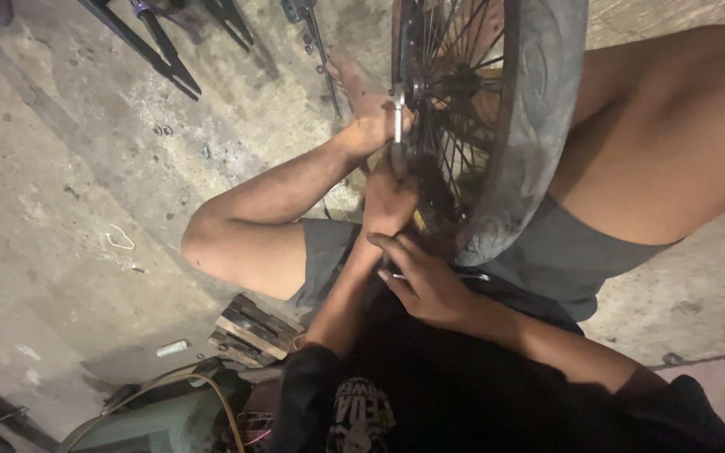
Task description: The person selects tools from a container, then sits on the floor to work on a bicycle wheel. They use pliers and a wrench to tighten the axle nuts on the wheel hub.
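While seated low on the concrete floor [60, 168]:
Right hand [425, 285]: fingers curled on a thin metal rod [467, 275], near the wheel's rim.
Left hand [388, 197]: clenched around a wrench [399, 126] at the hub.
Wheel [513, 126]: upright between the knees.
Risk: wrench may slip, knuckles striking spokes.

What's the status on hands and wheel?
Left hand gripping a wrench at the hub of the bicycle wheel. Right hand holding a thin metal tool at the tyre's lower edge. Nothing blocking.
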